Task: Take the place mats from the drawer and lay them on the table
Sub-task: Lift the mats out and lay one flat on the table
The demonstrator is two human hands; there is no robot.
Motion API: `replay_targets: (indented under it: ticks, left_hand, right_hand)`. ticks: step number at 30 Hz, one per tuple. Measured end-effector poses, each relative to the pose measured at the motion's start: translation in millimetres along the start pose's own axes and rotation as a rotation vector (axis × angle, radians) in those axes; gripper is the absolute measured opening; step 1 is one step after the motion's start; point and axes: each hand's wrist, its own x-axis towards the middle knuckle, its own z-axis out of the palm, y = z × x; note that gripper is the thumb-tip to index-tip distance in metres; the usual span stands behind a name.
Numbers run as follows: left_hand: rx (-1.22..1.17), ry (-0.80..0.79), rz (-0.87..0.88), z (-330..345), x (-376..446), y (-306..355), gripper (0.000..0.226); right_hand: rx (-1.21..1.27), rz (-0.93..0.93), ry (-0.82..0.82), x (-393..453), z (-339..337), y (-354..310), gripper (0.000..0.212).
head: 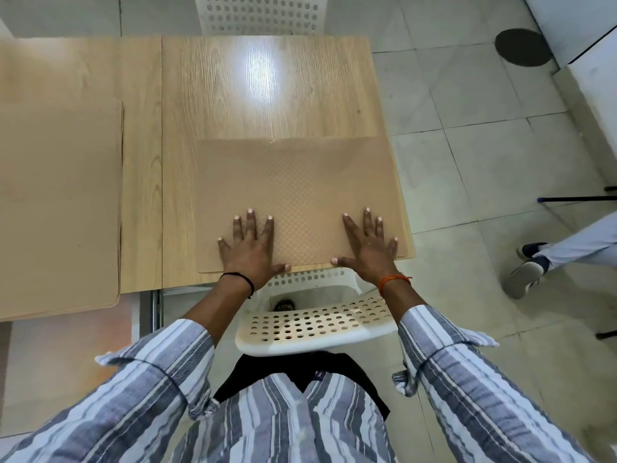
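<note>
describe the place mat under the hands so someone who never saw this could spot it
Find the wooden table, then its near right corner by the white perforated chair. The tan place mat lies flat there with both hands pressed on its near edge. Unlike the smooth mat at left, it has a fine checked texture.
</note>
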Motion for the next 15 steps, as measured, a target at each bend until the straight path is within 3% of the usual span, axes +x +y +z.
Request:
replay_targets:
  ticks: [15]
  left_hand:
    - [0.012, -0.044, -0.024, 1.3, -4.9, 5.1, 0.108]
  right_hand:
    - [0.005, -0.024, -0.004, 1.4, 2.4, 8.3, 0.106]
